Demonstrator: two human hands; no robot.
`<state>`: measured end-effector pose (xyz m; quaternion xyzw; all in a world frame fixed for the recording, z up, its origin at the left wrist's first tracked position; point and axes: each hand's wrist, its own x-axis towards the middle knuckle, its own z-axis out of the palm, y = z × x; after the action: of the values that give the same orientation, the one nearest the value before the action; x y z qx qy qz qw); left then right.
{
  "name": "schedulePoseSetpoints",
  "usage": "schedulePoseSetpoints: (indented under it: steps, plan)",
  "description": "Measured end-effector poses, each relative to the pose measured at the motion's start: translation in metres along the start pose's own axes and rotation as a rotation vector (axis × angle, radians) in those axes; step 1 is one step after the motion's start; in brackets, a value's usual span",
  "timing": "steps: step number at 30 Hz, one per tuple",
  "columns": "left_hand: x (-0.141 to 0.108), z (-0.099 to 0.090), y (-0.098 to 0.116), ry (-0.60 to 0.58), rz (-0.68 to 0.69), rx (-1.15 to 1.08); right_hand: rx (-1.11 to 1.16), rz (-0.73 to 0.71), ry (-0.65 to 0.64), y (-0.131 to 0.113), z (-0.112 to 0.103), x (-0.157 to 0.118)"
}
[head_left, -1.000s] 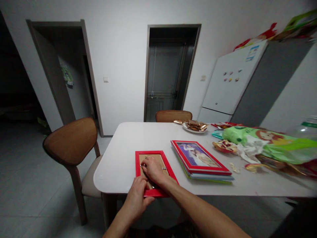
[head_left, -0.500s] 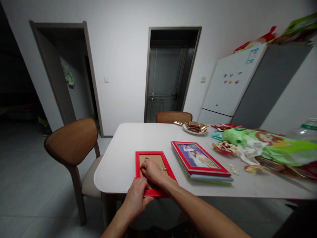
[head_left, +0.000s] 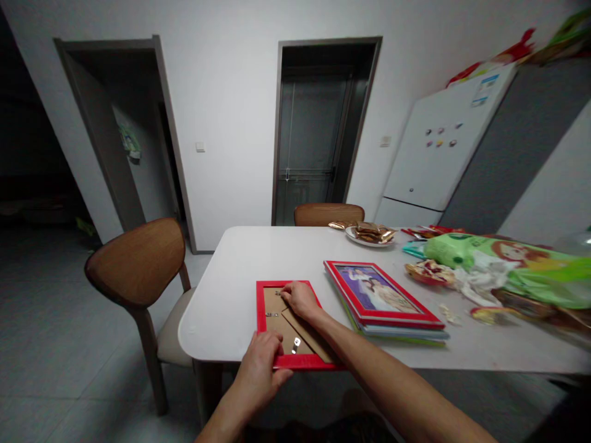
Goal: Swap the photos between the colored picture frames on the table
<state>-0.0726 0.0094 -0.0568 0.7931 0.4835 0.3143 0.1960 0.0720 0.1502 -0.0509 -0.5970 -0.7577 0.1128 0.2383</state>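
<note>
A red picture frame (head_left: 261,306) lies face down at the table's near edge, its brown backing board (head_left: 276,326) turned up. My left hand (head_left: 261,363) grips the frame's near left corner, thumb at the near edge and fingers over the border. Bent over the board's far end, my right hand (head_left: 301,299) has its fingertips closed at a small metal clip (head_left: 278,293). Another metal piece, a hanger (head_left: 296,345), shows near the close edge. The brown stand leg (head_left: 307,333) crosses the board, partly under my right forearm.
To the right, a red-framed photo (head_left: 369,289) tops a stack of flat items. Beyond are a plate of gold packets (head_left: 369,235), an opened pomegranate (head_left: 430,272), crumpled tissue (head_left: 482,277) and a green package (head_left: 530,261). A wooden chair (head_left: 138,261) stands left of the white table (head_left: 217,271).
My right hand has moved from the middle of the backing board to its far end, uncovering the left clip and near hanger. My left hand keeps its corner grip. The view has shifted slightly.
</note>
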Motion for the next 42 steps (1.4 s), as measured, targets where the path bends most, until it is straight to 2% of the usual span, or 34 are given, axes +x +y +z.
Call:
schedulePoseSetpoints:
  steps: [16, 22, 25, 30, 32, 36, 42]
  plan:
    - [-0.001, -0.003, 0.002, 0.0, -0.018, -0.021, -0.1, 0.262, -0.046, -0.011, 0.004, 0.02]
    - [-0.003, -0.004, -0.001, -0.011, -0.02, -0.03, -0.046, 0.24, -0.024, -0.018, -0.006, 0.012]
    - [-0.002, -0.006, -0.003, -0.017, -0.025, -0.041, 0.018, 0.108, -0.018, -0.017, -0.013, -0.008]
    - [-0.001, -0.006, -0.005, -0.009, -0.014, -0.029, 0.113, -0.375, -0.11, -0.017, -0.026, -0.067]
    - [-0.001, -0.006, -0.006, -0.017, -0.006, -0.029, 0.074, -0.511, -0.147, -0.018, -0.032, -0.089]
    - [0.0, -0.005, -0.007, -0.019, 0.006, -0.055, -0.006, -0.603, -0.146, -0.02, -0.04, -0.112]
    - [0.0, -0.006, -0.007, -0.026, -0.002, -0.066, -0.068, -0.629, -0.129, -0.018, -0.044, -0.118]
